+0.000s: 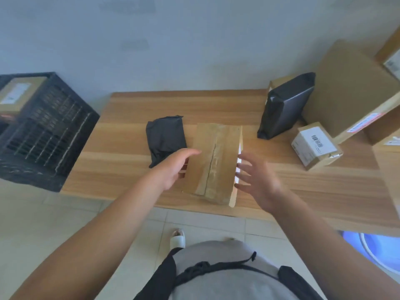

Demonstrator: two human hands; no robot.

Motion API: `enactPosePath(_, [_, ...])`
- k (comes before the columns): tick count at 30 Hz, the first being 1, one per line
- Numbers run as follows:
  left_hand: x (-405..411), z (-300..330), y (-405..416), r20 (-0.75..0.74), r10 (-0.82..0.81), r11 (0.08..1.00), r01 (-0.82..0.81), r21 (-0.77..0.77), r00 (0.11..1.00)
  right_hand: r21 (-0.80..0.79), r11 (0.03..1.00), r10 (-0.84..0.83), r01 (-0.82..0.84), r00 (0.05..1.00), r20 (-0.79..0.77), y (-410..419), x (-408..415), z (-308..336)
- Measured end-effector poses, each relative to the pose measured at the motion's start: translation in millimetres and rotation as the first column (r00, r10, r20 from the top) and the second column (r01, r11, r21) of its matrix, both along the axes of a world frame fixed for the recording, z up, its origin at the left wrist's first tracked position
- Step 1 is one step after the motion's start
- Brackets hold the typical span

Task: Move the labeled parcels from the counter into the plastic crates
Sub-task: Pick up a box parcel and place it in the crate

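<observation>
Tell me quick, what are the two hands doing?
Left hand: open, fingers against the left side of the cardboard box.
Right hand: open, fingers spread beside the box's right side, holding nothing.

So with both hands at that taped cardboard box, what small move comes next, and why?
Probably close both hands onto its sides. The left hand already touches the left edge of the taped cardboard box, while the right hand hovers open just off its right side, so nothing grips it yet. Then it can go to the black plastic crate.
</observation>
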State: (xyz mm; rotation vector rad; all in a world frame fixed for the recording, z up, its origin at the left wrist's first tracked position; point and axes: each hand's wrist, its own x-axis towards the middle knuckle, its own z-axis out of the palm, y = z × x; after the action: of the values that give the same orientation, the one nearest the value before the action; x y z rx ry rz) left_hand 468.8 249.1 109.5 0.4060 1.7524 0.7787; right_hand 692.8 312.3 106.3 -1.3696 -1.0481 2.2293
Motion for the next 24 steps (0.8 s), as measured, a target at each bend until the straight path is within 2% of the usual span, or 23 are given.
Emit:
enactPosePath(3, [4, -2, 31, -0.184, -0.337, 0.942, 0.329, -0.075, 0.923, -0.120, 0.989, -0.089, 0.081, 0.994, -0.067, -17, 13, -8])
enactPosePath(7, [15, -11, 65, -0.302, -0.538, 0.842, 0.511, -0.170, 0.787, -0.215, 0.963, -0.184, 0.165, 0.980, -0.072, -17, 25, -19])
enactPosePath(11, [27, -20, 74, -0.409, -0.660, 0.742, 0.632, -0.225, 0.630, -0.251, 0.954, -0.189, 0.163, 0.979, -0.082, -20, 42, -33])
enactPosePath(14, [38, -17, 66, -0.628, -0.664, 0.676, 0.684, -0.274, 0.405, -0.243, 0.935, -0.272, 0.260, 0.962, -0.017, -17, 57, -44])
enactPosePath(16, [45, -13, 52, -0.709, -0.646, 0.653, 0.686, -0.322, 0.282, -0.222, 0.913, -0.346, 0.344, 0.938, 0.029, -13, 68, -50])
enactPosePath(20, [47, -20, 23, -0.684, -0.698, 0.611, 0.675, -0.414, 0.212, -0.225, 0.868, -0.436, 0.442, 0.896, 0.079, -8, 86, -63])
enactPosePath(24, [43, -24, 26, -0.631, -0.738, 0.609, 0.639, -0.471, 0.239, -0.258, 0.846, -0.449, 0.466, 0.885, 0.127, -13, 93, -74])
